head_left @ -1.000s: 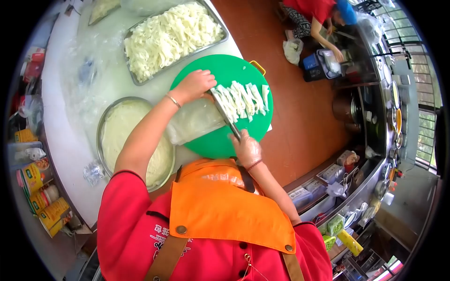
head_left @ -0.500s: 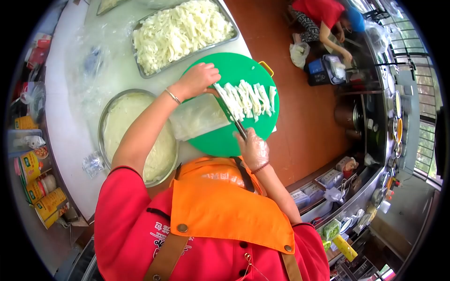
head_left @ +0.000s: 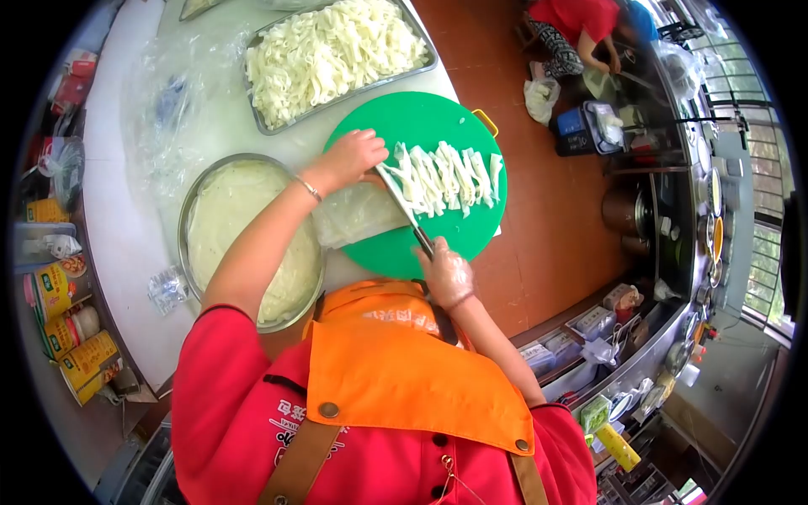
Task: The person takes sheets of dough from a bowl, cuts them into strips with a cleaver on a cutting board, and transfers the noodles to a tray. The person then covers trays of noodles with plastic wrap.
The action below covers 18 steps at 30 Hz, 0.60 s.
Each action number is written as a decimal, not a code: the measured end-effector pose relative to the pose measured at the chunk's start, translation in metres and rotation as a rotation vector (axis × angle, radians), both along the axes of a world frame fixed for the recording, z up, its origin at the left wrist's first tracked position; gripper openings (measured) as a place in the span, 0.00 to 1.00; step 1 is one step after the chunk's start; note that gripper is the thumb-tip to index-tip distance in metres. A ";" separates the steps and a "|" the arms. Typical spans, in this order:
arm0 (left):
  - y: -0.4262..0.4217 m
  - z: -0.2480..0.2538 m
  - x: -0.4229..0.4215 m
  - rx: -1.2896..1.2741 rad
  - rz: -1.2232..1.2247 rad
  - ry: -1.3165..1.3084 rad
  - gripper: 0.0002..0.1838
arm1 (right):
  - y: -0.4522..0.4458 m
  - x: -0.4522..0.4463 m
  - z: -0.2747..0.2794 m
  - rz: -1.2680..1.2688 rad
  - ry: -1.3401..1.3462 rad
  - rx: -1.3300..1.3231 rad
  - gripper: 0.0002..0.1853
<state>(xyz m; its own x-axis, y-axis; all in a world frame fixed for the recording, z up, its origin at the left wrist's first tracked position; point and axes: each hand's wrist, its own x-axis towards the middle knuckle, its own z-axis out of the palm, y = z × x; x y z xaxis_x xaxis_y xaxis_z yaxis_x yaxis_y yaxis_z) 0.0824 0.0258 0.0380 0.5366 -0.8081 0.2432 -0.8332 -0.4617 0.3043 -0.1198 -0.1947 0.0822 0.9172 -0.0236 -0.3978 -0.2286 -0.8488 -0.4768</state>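
In my right hand (head_left: 447,273), which wears a clear plastic glove, is the black handle of a knife (head_left: 404,204). Its blade stands at the right edge of a folded pale sheet (head_left: 358,212) on the round green board (head_left: 429,246). My left hand (head_left: 352,158), fingers curled, is at the far end of the blade; its fingertips are partly hidden, and what they press on is unclear. Cut white strips (head_left: 450,178) lie in a loose row on the board, right of the blade.
A metal tray (head_left: 337,98) heaped with strips stands behind the board. Left of the board is a round metal pan (head_left: 187,244) of pale sheets. Plastic wrap (head_left: 172,101) lies at the left. Another person (head_left: 576,29) crouches at the upper right, near a blue-black bin (head_left: 574,135).
The knife and both hands have shifted slightly left relative to the strips, and another strip lies right of the blade. The view has moved a little. The other person's arm has drawn back.
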 end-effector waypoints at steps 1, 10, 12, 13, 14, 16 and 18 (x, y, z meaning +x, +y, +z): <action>0.000 -0.002 0.002 -0.005 0.012 -0.166 0.22 | 0.005 0.003 -0.005 -0.054 0.042 0.004 0.19; 0.011 0.012 0.000 0.056 -0.005 -0.029 0.21 | 0.010 -0.004 0.006 -0.032 -0.006 0.027 0.20; 0.013 -0.001 0.007 0.064 -0.013 -0.052 0.21 | 0.016 -0.001 -0.019 -0.032 -0.022 0.012 0.20; 0.011 0.001 0.017 0.076 -0.017 -0.073 0.21 | 0.016 0.003 -0.020 -0.028 -0.024 0.005 0.19; 0.012 0.001 0.013 0.093 -0.024 -0.069 0.21 | 0.014 -0.001 -0.020 -0.026 -0.016 0.020 0.19; 0.014 0.013 0.010 0.104 -0.002 -0.022 0.21 | 0.011 0.011 -0.006 -0.015 -0.026 0.051 0.20; 0.019 0.023 0.001 0.106 0.009 0.010 0.21 | 0.014 0.002 0.010 0.003 -0.023 0.023 0.19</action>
<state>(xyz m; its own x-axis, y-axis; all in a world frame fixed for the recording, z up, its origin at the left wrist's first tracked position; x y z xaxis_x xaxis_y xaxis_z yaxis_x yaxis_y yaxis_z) 0.0833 0.0446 0.0606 0.5461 -0.8239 0.1515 -0.8259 -0.4993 0.2617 -0.1183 -0.1807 0.0926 0.9260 -0.0119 -0.3773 -0.2150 -0.8382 -0.5012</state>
